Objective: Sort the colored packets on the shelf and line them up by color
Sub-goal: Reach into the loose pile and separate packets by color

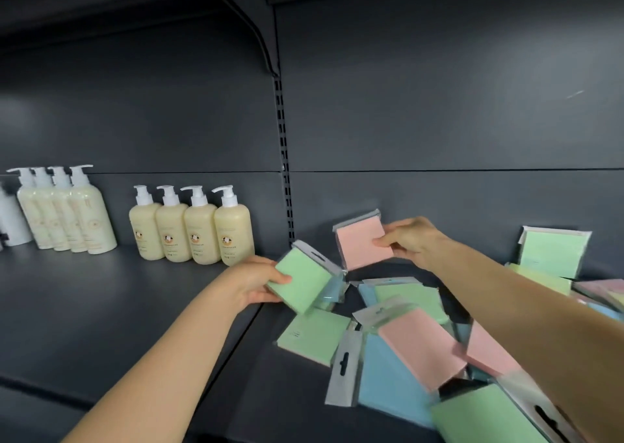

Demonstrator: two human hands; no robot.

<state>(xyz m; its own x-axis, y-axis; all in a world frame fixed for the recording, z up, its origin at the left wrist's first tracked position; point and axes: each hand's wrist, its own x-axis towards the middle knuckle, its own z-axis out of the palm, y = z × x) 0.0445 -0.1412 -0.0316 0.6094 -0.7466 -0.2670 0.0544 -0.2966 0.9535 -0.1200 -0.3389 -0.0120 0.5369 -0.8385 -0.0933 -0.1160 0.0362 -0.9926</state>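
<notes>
Packets (398, 341) scattered on dark shelf (118, 307); left hand (251, 282) grips green packet (302, 285), right hand (410, 240) pinches pink packet (359, 245).

Right forearm (540, 311) hides packets (489, 351); bottle labels (227, 240) unreadable

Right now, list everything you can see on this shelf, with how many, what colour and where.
Held green packet: one, in left hand.
Held pink packet: one, in right hand.
Loose packets: jumbled pile, green, pink, blue, shelf right; count unclear.
Upright green packet: one, against back panel, far right.
Short pump bottles: four, cream, shelf left of centre.
Tall pump bottles: four, cream, far left.
Shelf: dark grey.
Left hand: gripping.
Right hand: pinching.
</notes>
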